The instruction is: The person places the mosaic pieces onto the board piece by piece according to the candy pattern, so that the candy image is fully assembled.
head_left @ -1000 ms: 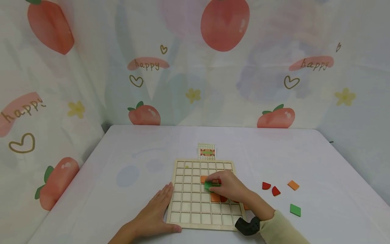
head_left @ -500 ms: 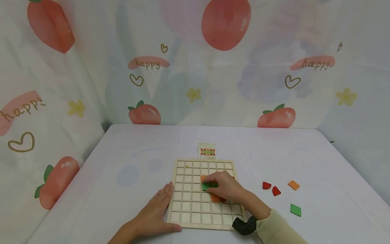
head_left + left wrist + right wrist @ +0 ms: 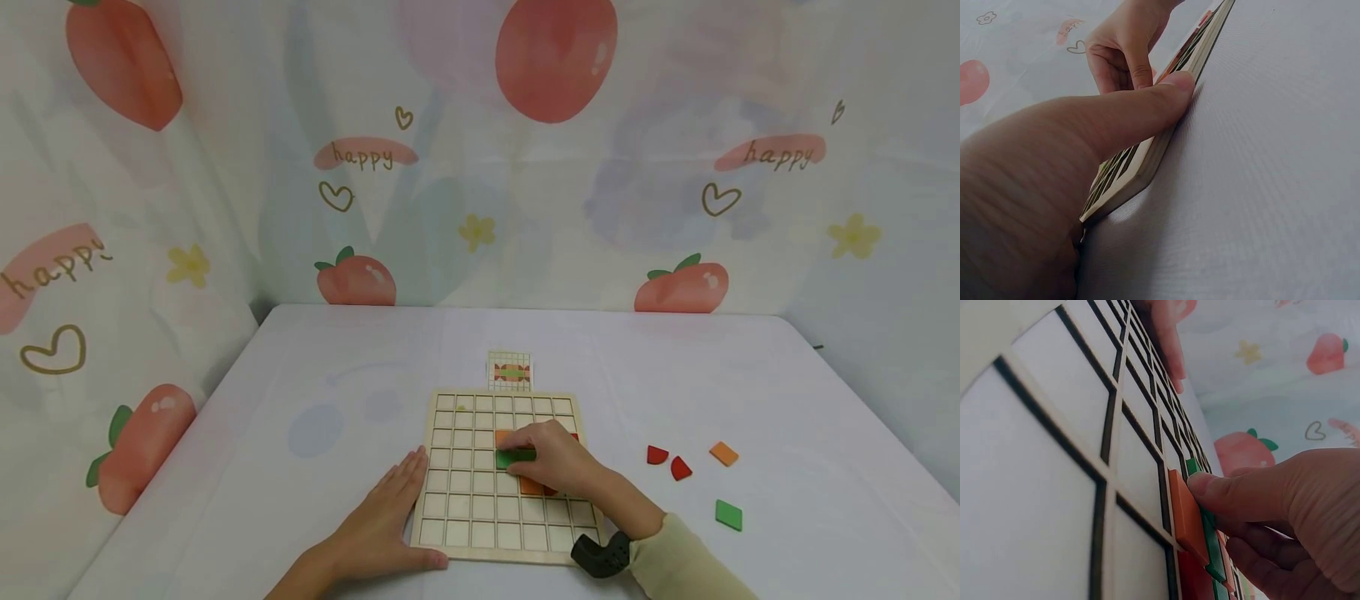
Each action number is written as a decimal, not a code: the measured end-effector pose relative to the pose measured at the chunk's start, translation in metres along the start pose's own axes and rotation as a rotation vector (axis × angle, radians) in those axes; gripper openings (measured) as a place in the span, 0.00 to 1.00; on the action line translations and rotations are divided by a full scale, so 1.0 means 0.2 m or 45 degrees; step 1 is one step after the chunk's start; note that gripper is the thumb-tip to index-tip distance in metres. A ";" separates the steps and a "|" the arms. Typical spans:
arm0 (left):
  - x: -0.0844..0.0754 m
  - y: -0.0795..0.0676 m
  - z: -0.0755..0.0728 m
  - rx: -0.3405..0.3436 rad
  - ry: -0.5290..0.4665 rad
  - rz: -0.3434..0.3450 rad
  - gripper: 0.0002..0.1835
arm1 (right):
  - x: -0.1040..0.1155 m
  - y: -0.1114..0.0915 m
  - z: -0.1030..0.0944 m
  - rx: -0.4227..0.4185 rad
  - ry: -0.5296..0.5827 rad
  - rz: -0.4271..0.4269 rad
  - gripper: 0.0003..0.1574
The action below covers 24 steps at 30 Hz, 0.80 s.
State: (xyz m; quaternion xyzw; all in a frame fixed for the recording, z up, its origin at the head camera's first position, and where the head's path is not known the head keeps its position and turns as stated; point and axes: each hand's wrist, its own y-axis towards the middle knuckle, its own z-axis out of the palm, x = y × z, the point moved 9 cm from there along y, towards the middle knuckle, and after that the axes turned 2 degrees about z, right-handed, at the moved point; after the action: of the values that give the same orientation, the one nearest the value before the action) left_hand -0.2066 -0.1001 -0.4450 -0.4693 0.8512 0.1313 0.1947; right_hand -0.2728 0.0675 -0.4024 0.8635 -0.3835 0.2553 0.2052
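A wooden grid board [image 3: 459, 533] lies on the table in front of me. My left hand [image 3: 382, 525] rests along its left side with fingers straight, the thumb on the near left corner. Over the board's middle, my right hand [image 3: 558, 458] pinches a green square tile [image 3: 505, 459] between thumb and fingers, at a grid cell. An orange tile [image 3: 502, 436] sits just behind it; another orange tile [image 3: 531, 486] is in front. The right wrist view shows the thumb on the green tile's edge, and a red piece [image 3: 1194, 575] beside the orange one. Other placed pieces are partly hidden under the hand.
A small pattern card [image 3: 511, 358] with a candy-like design stands or lies behind the board. To the right are two red quarter-round pieces [image 3: 657, 455], an orange tile [image 3: 724, 453] and a green tile [image 3: 728, 515]. A patterned cloth [image 3: 555, 208] hangs behind the table.
My right hand has shifted slightly left with the green tile, which has gone from tilted to lying level at its cell. The left hand has stayed in place.
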 end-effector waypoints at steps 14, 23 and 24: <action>-0.01 0.00 -0.01 -0.024 0.002 0.029 0.64 | 0.01 -0.02 -0.02 0.000 0.020 -0.003 0.17; 0.00 0.00 0.00 -0.001 0.013 0.009 0.65 | -0.05 -0.09 -0.10 -0.006 0.013 0.056 0.17; 0.00 0.00 0.00 -0.004 0.016 0.009 0.65 | -0.06 -0.10 -0.11 -0.010 0.010 0.064 0.17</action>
State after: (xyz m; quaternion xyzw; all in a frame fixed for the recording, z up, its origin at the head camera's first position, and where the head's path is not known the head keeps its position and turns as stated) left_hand -0.2076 -0.1000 -0.4452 -0.4673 0.8540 0.1304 0.1881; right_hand -0.2707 0.0981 -0.3950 0.8518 -0.4054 0.2622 0.2035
